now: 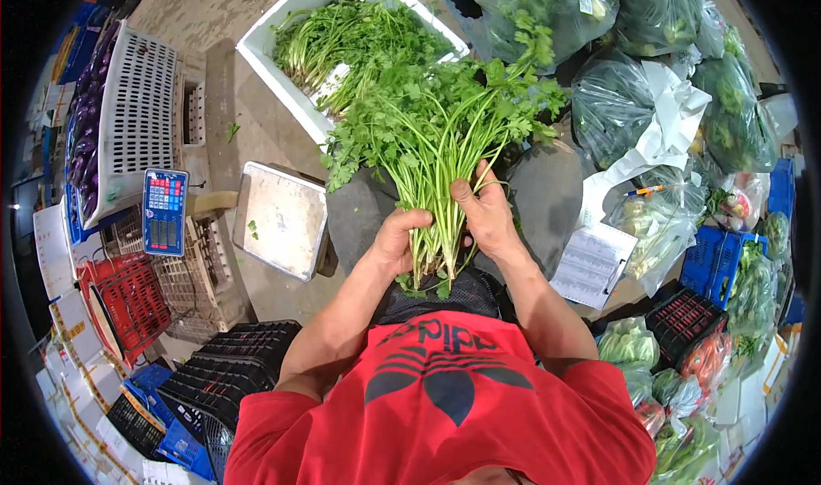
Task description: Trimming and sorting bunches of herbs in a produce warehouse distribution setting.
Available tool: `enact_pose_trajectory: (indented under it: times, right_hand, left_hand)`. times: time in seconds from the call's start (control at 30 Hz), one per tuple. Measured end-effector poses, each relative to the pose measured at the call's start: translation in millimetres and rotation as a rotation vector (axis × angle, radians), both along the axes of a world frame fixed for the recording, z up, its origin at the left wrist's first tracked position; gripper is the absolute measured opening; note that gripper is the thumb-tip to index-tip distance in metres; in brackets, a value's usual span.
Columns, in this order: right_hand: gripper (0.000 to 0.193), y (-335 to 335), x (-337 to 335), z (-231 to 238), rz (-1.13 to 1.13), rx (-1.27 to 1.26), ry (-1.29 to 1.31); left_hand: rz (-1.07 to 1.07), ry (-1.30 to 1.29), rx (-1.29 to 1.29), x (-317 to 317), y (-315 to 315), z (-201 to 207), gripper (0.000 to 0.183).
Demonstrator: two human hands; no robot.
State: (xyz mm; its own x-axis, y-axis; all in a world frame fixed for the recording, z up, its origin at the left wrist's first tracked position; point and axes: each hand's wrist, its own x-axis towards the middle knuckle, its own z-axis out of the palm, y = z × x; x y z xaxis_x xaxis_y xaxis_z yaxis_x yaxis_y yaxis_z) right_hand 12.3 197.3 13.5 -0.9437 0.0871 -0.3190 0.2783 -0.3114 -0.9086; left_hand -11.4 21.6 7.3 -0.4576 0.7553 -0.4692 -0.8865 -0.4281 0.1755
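Over my lap a large bunch of cilantro (440,160) stands with its leaves fanned out away from me and its pale root ends toward me. My left hand (398,239) is closed around the left side of the lower stems, thumb on top. On the right side my right hand (489,215) grips the same stems, its thumb pressed on them and its fingers partly hidden behind. Just beyond, a white foam box (258,42) contains more loose cilantro (359,40), partly covered by the leaves of the held bunch.
To my left are a scale platform (282,220), its blue keypad display (164,211) and a white crate (141,100) beside eggplants (88,138). At right lie bagged greens (611,104), a clipboard with paper (593,265) and an orange pen (643,192). Black crates (227,374) stand at lower left.
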Motion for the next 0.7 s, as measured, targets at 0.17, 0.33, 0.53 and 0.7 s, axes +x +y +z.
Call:
enact_pose_trajectory:
  times: [0.17,0.33,0.53,0.7]
  right_hand:
    - [0.063,-4.5,-10.4,-10.8,-0.12,0.238,0.319]
    - [0.055,12.8,3.9,21.9,0.104,0.13,-0.108]
    - [0.019,39.1,10.5,82.6,0.164,0.742,-0.197]
    - [0.017,19.9,-27.2,103.9,0.125,0.807,0.05]
  left_hand:
    - [0.042,0.063,-0.024,5.9,1.6,0.0,0.067]
    - [0.039,0.186,-0.166,1.3,9.9,12.3,0.054]
    - [0.052,0.157,-0.135,0.3,8.9,15.5,0.049]
    - [0.019,0.151,-0.083,4.2,10.0,13.8,0.057]
